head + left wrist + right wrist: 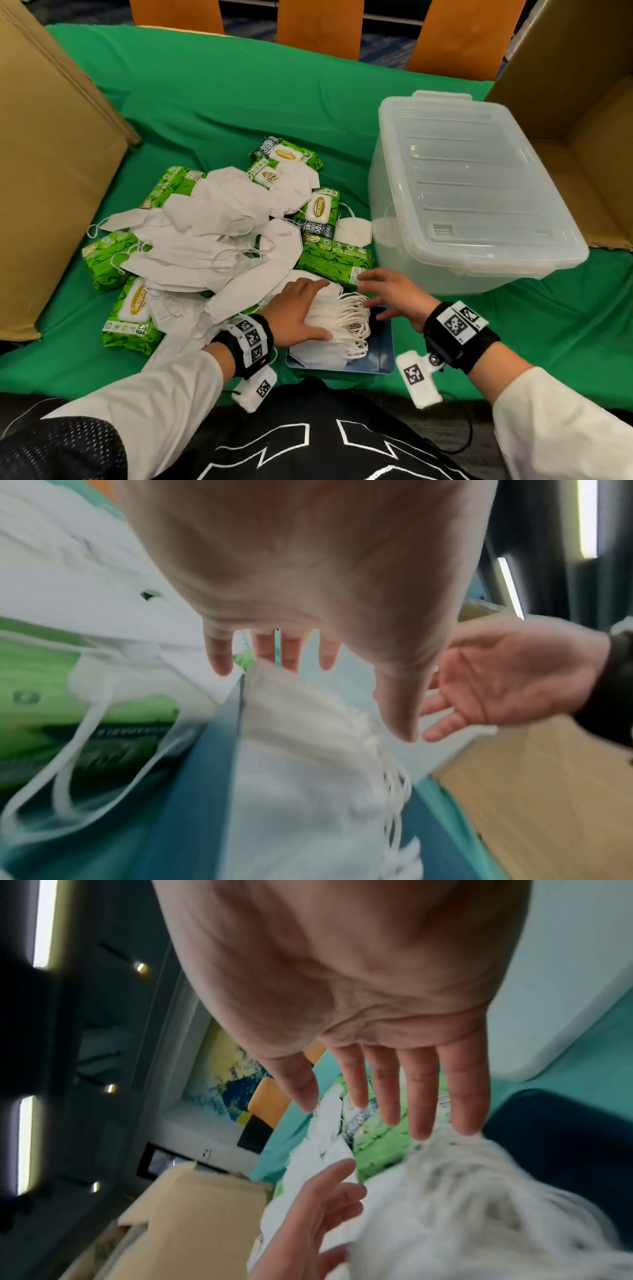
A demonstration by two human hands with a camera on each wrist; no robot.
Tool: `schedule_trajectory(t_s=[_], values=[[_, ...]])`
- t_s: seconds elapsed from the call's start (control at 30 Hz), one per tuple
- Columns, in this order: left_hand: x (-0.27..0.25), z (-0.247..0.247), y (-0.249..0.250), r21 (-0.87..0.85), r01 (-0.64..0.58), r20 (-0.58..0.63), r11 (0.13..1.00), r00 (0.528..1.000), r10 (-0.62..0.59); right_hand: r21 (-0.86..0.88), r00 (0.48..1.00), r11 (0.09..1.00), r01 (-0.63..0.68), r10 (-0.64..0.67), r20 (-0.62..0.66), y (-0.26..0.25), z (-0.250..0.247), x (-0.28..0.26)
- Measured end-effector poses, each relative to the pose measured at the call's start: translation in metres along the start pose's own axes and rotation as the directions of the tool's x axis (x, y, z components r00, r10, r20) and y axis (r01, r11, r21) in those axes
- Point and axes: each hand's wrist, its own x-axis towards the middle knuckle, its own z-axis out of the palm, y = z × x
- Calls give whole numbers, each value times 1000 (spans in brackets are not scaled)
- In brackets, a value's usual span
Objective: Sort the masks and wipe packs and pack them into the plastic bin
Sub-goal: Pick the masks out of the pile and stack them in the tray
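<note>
Near edge of the desk (212, 102), centre: a shallow blue tray (382, 353) holding a stack of white masks (329, 349), ear loops fanned toward the right side of the tray.

Left hand (298, 313): lies flat on top of the stack, fingers straight and spread, palm down, thumb along the near side; it presses the masks and grips nothing. In the left wrist view the fingers (219, 653) point out over the stack's far edge.

Right hand (390, 294): fingers straight and loose, grasping nothing, held at the loop side of the stack; whether the fingertips touch the loops cannot be told. In the right wrist view the palm (342, 974) faces the camera with all fingers extended.

Just beyond the tray, middle of the desk: a loose heap of white masks (212, 233) mixed with green wipe packs (334, 255). Packs lie under and around the heap on its left, near and far sides; one pack is beside the right hand's fingertips.

Right half of the desk: a clear plastic bin (472, 192) with its lid on; contents cannot be told. A single mask (352, 230) lies between the heap and the bin.

Left and right edges: open cardboard boxes (51, 178).

Beyond the far edge: orange chair backs (318, 24).
</note>
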Motion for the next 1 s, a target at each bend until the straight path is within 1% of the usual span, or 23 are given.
schedule_trajectory(t_s=[0.07, 0.13, 0.27, 0.37, 0.47, 0.57, 0.63, 0.73, 0.83, 0.93, 1.0], values=[[4, -26, -5, -170, 23, -53, 985, 998, -33, 134, 1000, 991, 15, -12, -29, -17, -4, 12], [12, -57, -13, -238, 36, -114, 971, 991, -64, 271, 998, 962, 16, 0, -60, -36, -6, 29], [42, -119, -37, -242, 120, -224, 963, 959, -176, 369, 983, 929, 40, 29, -182, -74, -4, 72], [73, -155, -56, -217, 187, -245, 958, 940, -239, 394, 963, 917, 60, 50, -264, -97, 2, 108], [106, -181, -74, -158, 231, -255, 960, 930, -265, 373, 944, 923, 96, 35, -328, -119, 6, 143], [138, -200, -90, -75, 270, -239, 960, 930, -280, 334, 939, 936, 109, 14, -344, -139, 8, 176], [157, -208, -99, -20, 290, -203, 957, 936, -287, 322, 939, 942, 95, 22, -344, -151, 7, 197], [181, -211, -108, 19, 291, -129, 956, 949, -287, 333, 948, 941, 59, 52, -313, -166, 3, 225], [201, -208, -119, 26, 303, -125, 953, 946, -298, 292, 952, 956, 22, 69, -299, -180, -1, 250], [219, -207, -131, -13, 337, -129, 941, 933, -336, 196, 956, 980, -25, 81, -283, -194, -3, 273], [225, -204, -135, -51, 359, -107, 932, 926, -363, 144, 955, 989, -45, 85, -285, -198, 0, 282]])
